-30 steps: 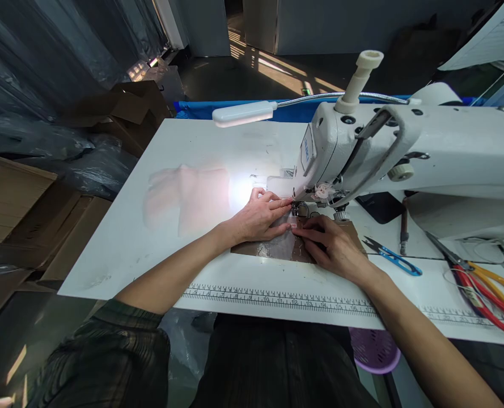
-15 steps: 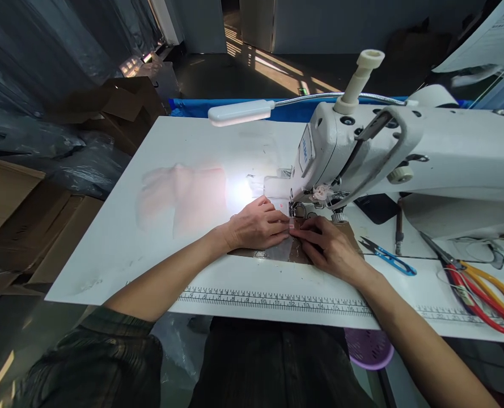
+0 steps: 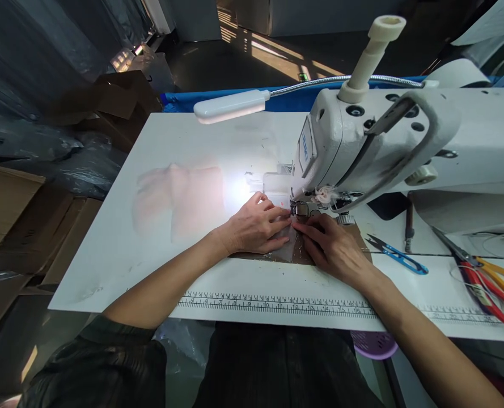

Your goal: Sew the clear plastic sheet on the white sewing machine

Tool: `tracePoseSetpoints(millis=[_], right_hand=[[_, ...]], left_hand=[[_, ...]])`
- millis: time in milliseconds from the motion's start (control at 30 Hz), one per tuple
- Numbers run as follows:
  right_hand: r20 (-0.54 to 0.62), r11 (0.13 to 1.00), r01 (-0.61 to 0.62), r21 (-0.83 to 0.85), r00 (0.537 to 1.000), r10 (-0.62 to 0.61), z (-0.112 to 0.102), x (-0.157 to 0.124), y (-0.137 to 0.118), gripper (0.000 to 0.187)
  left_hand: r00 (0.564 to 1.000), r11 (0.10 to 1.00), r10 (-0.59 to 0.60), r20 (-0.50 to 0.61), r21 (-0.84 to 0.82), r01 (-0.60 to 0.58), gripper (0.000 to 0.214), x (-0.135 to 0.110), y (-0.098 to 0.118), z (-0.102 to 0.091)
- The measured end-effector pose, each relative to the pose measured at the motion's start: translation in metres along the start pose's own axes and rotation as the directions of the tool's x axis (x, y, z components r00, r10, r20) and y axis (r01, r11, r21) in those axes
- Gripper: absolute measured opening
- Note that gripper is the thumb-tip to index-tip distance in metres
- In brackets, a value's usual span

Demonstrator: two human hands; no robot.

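My left hand (image 3: pixel 255 226) lies on a thin translucent piece of fabric (image 3: pixel 283 249) just left of the presser foot (image 3: pixel 299 208) of the white sewing machine (image 3: pixel 362 141), fingers together and pressing the piece flat. My right hand (image 3: pixel 332 246) rests on the same piece just right of the foot, its fingertips pinched at the edge close to the needle. The two hands meet fingertip to fingertip in front of the foot. The fabric sits over a brown patch of the table (image 3: pixel 337 255).
A stack of pale pink fabric pieces (image 3: pixel 179 198) lies to the left under the lamp (image 3: pixel 230 105). Blue thread snips (image 3: pixel 398 258) and red and yellow scissors (image 3: pixel 490 283) lie to the right. A printed ruler (image 3: pixel 277 303) runs along the white table's front edge. Cardboard boxes (image 3: pixel 13 209) stand at the left.
The view has shifted closer to the machine head. Both hands stay at the presser foot and have nudged the fabric slightly; their grip looks the same.
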State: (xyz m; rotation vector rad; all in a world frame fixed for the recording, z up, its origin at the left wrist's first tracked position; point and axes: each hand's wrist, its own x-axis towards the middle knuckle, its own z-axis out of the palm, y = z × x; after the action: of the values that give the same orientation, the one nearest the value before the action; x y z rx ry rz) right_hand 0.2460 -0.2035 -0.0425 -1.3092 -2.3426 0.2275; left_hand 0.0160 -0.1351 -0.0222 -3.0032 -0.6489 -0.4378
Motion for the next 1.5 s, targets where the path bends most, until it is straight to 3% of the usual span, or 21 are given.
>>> tracePoseSetpoints(millis=[233, 633, 833, 967, 1067, 1167, 1367, 1500], right_hand=[[-0.037, 0.998, 0.064, -0.013, 0.997, -0.064, -0.001, 0.004, -0.002, 0.037], [-0.031, 0.997, 0.025, 0.074, 0.999, -0.022, 0.004, 0.001, 0.003, 0.037], [0.049, 0.938, -0.153, 0.311, 0.988, 0.145, -0.012, 0.002, 0.014, 0.036], [0.174, 0.876, -0.265, 0.402, 0.962, 0.211, -0.024, 0.01, 0.022, 0.032], [0.296, 0.873, -0.299, 0.385, 0.936, 0.19, -0.034, 0.022, 0.023, 0.028], [0.309, 0.905, -0.261, 0.335, 0.938, 0.156, -0.037, 0.033, 0.019, 0.024], [0.186, 0.955, -0.257, 0.146, 0.956, 0.229, -0.025, 0.03, 0.007, 0.022], [0.151, 0.97, -0.229, 0.085, 0.965, 0.214, -0.026, 0.026, -0.004, 0.02]], left_hand=[[0.996, 0.996, -0.088, 0.018, -0.005, 0.088, 0.036, 0.004, 0.0, 0.002], [0.984, 0.983, -0.177, -0.037, 0.033, 0.178, 0.041, 0.006, -0.005, 0.002], [0.975, 0.981, -0.193, -0.111, -0.03, 0.191, 0.033, 0.002, -0.011, -0.016], [0.998, 0.981, -0.045, 0.032, -0.19, 0.05, 0.025, 0.002, 0.0, -0.019], [0.995, 0.919, 0.032, 0.095, -0.394, 0.008, 0.021, 0.0, 0.005, -0.016], [0.998, 0.861, -0.016, 0.053, -0.507, 0.041, 0.015, -0.005, 0.005, -0.012], [0.992, 0.885, -0.126, -0.021, -0.454, 0.103, 0.018, -0.009, 0.008, -0.009], [0.989, 0.905, -0.143, -0.032, -0.41, 0.118, 0.024, -0.008, 0.011, -0.011]])
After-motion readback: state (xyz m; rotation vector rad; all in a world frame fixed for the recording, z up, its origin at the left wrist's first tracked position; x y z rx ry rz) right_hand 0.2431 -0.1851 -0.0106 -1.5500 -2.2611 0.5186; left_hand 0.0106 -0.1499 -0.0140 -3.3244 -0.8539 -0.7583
